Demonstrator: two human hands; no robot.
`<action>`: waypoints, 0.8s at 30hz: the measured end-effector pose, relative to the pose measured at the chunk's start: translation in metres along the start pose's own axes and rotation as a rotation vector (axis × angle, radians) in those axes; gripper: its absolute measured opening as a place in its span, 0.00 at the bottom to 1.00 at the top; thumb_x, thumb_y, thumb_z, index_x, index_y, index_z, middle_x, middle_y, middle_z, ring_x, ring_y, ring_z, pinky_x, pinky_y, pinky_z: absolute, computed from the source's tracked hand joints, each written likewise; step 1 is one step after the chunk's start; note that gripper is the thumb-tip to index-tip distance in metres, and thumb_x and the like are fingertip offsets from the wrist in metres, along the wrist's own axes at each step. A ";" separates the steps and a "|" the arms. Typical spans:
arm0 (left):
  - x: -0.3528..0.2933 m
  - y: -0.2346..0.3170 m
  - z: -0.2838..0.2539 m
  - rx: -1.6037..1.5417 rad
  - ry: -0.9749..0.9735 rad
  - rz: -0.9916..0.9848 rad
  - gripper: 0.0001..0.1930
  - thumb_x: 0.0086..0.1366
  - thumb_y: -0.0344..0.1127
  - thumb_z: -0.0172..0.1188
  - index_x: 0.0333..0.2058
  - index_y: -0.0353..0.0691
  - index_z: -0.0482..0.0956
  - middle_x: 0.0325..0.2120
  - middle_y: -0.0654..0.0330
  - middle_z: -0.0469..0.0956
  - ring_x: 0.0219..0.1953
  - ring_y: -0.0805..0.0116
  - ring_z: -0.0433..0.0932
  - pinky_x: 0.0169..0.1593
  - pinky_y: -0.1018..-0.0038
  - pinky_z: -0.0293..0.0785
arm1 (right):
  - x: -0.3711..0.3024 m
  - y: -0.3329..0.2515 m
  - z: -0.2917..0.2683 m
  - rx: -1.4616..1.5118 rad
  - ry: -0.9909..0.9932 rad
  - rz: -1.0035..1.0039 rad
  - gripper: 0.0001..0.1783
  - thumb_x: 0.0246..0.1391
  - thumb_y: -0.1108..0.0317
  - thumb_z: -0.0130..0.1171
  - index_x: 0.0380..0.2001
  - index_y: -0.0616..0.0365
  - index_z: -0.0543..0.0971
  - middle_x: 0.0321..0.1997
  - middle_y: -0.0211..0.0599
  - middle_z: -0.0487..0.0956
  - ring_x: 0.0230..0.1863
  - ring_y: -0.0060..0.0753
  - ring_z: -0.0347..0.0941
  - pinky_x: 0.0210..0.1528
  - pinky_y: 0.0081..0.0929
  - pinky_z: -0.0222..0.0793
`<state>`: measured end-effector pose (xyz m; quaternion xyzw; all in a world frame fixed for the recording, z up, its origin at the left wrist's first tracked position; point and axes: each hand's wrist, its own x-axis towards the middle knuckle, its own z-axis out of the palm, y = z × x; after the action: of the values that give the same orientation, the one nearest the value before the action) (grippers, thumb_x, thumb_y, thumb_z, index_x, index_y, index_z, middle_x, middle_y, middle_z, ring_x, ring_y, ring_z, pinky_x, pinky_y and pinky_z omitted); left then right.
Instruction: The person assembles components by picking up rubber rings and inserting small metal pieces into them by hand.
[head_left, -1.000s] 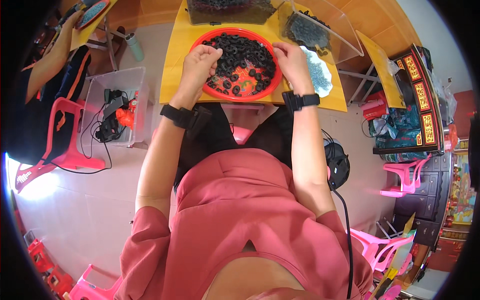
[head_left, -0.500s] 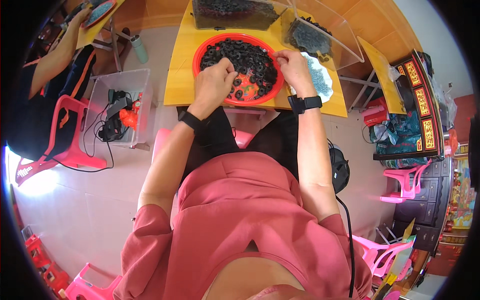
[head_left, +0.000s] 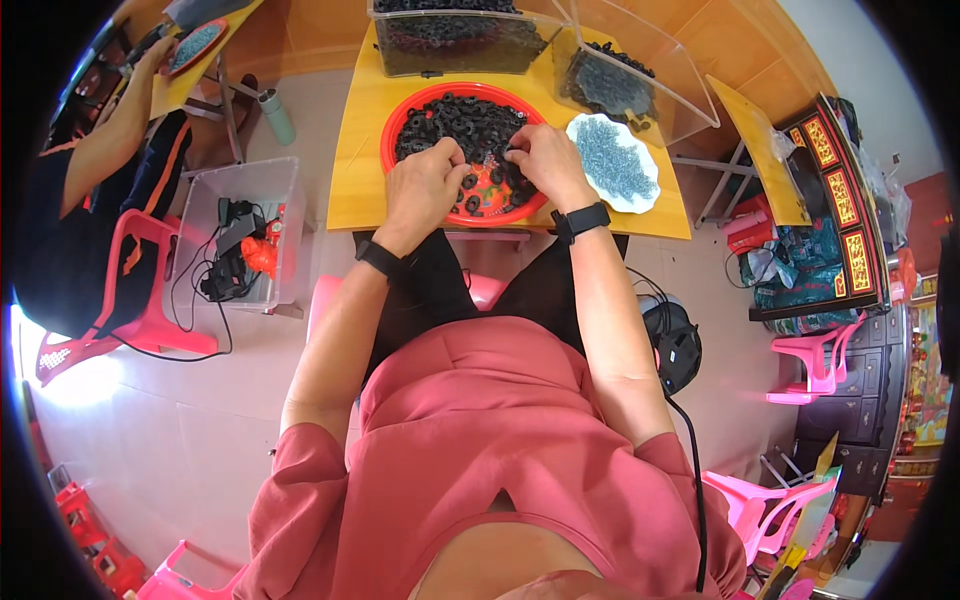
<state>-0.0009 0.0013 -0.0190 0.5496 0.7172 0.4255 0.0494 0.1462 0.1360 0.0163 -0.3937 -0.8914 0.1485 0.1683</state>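
On the yellow table, a round red tray point(head_left: 389, 130) holds a heap of small black ring-shaped parts point(head_left: 460, 115); its patterned bottom shows at the near side. My left hand point(head_left: 424, 190) hovers over the tray's near left part, thumb and fingers pinched. Across from it, my right hand point(head_left: 550, 165) is over the tray's right side, fingertips pressed together close to the black parts. What either pinch holds is too small to make out. Just right of my right hand lies a white scalloped plate point(head_left: 640, 206) with many small silvery-blue pieces point(head_left: 612, 155).
Behind the tray stands a clear bin point(head_left: 450, 58) of black parts, with another clear bin point(head_left: 690, 115) to its right. At the left, a person point(head_left: 110, 170) sits at another table. A plastic box point(head_left: 285, 235) with cables stands on the floor.
My right hand has moved left, away from the white plate and further over the red tray, baring more of the plate. My left hand stays pinched above the tray.
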 end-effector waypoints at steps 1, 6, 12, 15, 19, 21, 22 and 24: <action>-0.001 0.001 -0.001 0.000 -0.008 -0.009 0.07 0.60 0.37 0.63 0.32 0.42 0.75 0.24 0.53 0.80 0.30 0.49 0.80 0.33 0.56 0.73 | 0.000 0.000 0.000 0.000 0.003 -0.004 0.08 0.47 0.67 0.66 0.31 0.58 0.85 0.35 0.51 0.82 0.42 0.53 0.78 0.45 0.44 0.74; -0.001 -0.005 0.004 0.012 0.050 0.032 0.07 0.60 0.37 0.65 0.32 0.42 0.77 0.18 0.59 0.77 0.24 0.58 0.78 0.28 0.63 0.70 | -0.003 -0.002 0.005 -0.092 0.027 -0.050 0.08 0.46 0.71 0.64 0.32 0.57 0.85 0.34 0.50 0.82 0.41 0.52 0.78 0.44 0.44 0.74; -0.001 -0.004 0.003 -0.013 0.038 0.014 0.07 0.60 0.36 0.64 0.32 0.42 0.77 0.18 0.59 0.76 0.24 0.57 0.78 0.28 0.63 0.70 | -0.006 -0.003 0.000 0.079 0.053 -0.073 0.08 0.46 0.72 0.64 0.33 0.57 0.84 0.34 0.49 0.82 0.41 0.52 0.78 0.44 0.43 0.73; 0.000 -0.003 0.002 -0.005 -0.003 -0.011 0.06 0.61 0.36 0.62 0.33 0.42 0.76 0.23 0.54 0.80 0.30 0.49 0.80 0.33 0.55 0.73 | -0.009 -0.012 -0.005 0.079 0.004 -0.135 0.09 0.46 0.72 0.65 0.34 0.57 0.84 0.34 0.49 0.82 0.42 0.52 0.78 0.44 0.44 0.73; 0.000 -0.005 0.005 0.007 0.056 0.027 0.06 0.60 0.34 0.63 0.34 0.42 0.77 0.18 0.58 0.76 0.25 0.56 0.78 0.29 0.62 0.70 | -0.010 -0.012 0.004 -0.034 0.012 -0.173 0.09 0.46 0.71 0.65 0.33 0.59 0.84 0.34 0.49 0.82 0.42 0.53 0.78 0.45 0.45 0.73; -0.001 -0.005 0.004 0.006 0.051 0.027 0.06 0.60 0.34 0.63 0.34 0.42 0.77 0.18 0.58 0.76 0.25 0.56 0.78 0.29 0.61 0.70 | -0.009 -0.013 0.004 -0.006 -0.028 -0.111 0.07 0.48 0.71 0.64 0.32 0.60 0.83 0.34 0.50 0.82 0.42 0.53 0.78 0.45 0.46 0.73; -0.001 -0.005 0.005 0.001 0.052 0.024 0.06 0.60 0.34 0.63 0.34 0.42 0.77 0.18 0.59 0.76 0.25 0.56 0.78 0.29 0.62 0.70 | -0.008 -0.013 0.004 -0.005 -0.029 -0.111 0.07 0.48 0.71 0.64 0.32 0.60 0.83 0.34 0.50 0.82 0.42 0.53 0.78 0.45 0.46 0.73; -0.001 -0.005 0.004 -0.004 0.053 0.021 0.06 0.60 0.35 0.63 0.34 0.43 0.77 0.18 0.59 0.76 0.24 0.56 0.78 0.29 0.62 0.70 | -0.008 -0.014 0.003 0.013 -0.037 -0.092 0.06 0.50 0.71 0.62 0.31 0.60 0.83 0.35 0.51 0.82 0.42 0.54 0.78 0.45 0.46 0.72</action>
<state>-0.0026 0.0027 -0.0249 0.5456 0.7117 0.4417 0.0272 0.1408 0.1211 0.0178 -0.3483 -0.9106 0.1535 0.1609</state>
